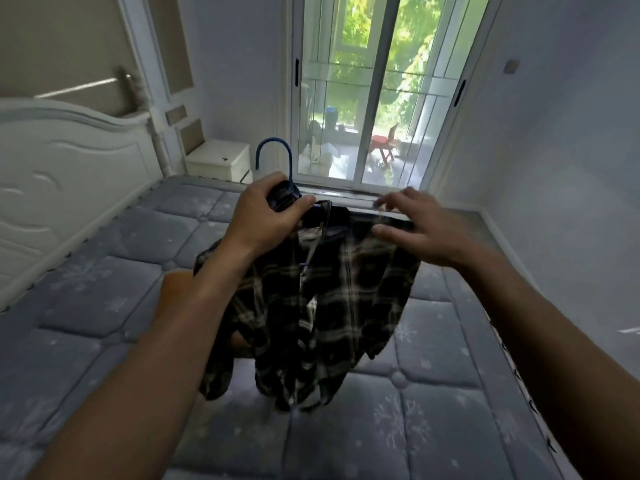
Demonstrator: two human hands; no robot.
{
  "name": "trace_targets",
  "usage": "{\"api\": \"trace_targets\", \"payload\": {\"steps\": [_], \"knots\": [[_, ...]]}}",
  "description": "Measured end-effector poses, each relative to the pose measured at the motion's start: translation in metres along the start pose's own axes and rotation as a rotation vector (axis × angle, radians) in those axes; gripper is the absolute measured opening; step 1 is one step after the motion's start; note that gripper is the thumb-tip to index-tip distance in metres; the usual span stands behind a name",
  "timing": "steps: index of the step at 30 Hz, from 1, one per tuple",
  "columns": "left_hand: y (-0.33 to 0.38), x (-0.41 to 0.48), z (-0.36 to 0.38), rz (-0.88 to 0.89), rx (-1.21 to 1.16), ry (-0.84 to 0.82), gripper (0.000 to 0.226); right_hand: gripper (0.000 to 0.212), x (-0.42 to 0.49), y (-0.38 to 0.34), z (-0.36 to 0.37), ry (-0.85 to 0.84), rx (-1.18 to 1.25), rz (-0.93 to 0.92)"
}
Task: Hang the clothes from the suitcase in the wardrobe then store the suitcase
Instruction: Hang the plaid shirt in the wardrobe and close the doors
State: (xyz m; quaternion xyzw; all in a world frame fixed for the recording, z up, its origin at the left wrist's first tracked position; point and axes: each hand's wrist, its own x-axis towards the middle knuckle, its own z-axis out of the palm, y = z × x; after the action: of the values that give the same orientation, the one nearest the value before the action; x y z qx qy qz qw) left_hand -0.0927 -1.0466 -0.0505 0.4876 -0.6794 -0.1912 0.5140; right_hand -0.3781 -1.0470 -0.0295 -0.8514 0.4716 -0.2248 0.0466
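Left hand (270, 216) and shirt (311, 289) hide most of the hanger (290, 168).

A grey-blue quilted mattress (104, 306), printed with pale snowflakes and dimpled by buttons, spreads below the left fingers (258, 194) and right fingers (405, 199) and out to either side. Its far edge lies just beyond them. A white headboard (69, 174) stands well left of the left fingers. Below those fingers an orange-brown thing (175, 285) lies on the mattress, mostly hidden by the forearm and shirt (339, 289); what it is cannot be told.
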Motion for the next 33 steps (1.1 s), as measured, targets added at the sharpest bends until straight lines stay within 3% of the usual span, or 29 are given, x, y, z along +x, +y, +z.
{"api": "trace_targets", "payload": {"steps": [2,6,8,11,13,16,19,21,24,28,30,33], "knots": [[0.017,0.0,-0.003,0.064,-0.002,-0.001,0.029,0.048,-0.002,0.012,0.004,-0.133,0.009,-0.036],[0.031,-0.016,0.001,0.117,0.027,0.026,0.02,0.048,-0.01,0.028,0.006,-0.079,0.187,-0.078],[0.037,-0.03,0.001,0.109,0.092,0.227,0.015,0.049,-0.014,0.035,0.009,-0.113,0.249,-0.072],[0.056,-0.046,-0.012,0.105,0.117,0.657,0.014,0.05,-0.011,0.048,0.025,-0.216,0.243,-0.075],[0.07,-0.06,-0.02,0.129,0.149,0.769,0.013,0.052,-0.006,0.056,0.036,-0.235,0.244,-0.084],[0.083,-0.094,-0.013,0.221,0.245,0.636,0.012,0.052,0.004,0.053,0.046,-0.22,0.348,-0.109],[0.069,-0.136,0.006,0.242,0.503,0.203,0.006,0.052,0.013,0.035,0.051,-0.18,0.418,-0.18],[0.059,-0.155,0.002,0.156,0.65,0.049,0.018,0.052,0.02,0.017,0.051,-0.192,0.434,-0.26],[0.066,-0.167,-0.03,0.069,0.534,0.21,0.022,0.053,0.031,-0.014,0.05,-0.22,0.458,-0.357],[0.076,-0.176,-0.085,-0.054,0.783,0.489,0.026,0.056,0.04,-0.06,0.047,-0.235,0.458,-0.501],[0.08,-0.189,-0.114,-0.163,0.806,0.457,0.026,0.054,0.045,-0.088,0.049,-0.235,0.459,-0.56],[0.087,-0.213,-0.149,-0.227,0.645,0.381,0.02,0.054,0.052,-0.124,0.056,-0.24,0.457,-0.641]]}}
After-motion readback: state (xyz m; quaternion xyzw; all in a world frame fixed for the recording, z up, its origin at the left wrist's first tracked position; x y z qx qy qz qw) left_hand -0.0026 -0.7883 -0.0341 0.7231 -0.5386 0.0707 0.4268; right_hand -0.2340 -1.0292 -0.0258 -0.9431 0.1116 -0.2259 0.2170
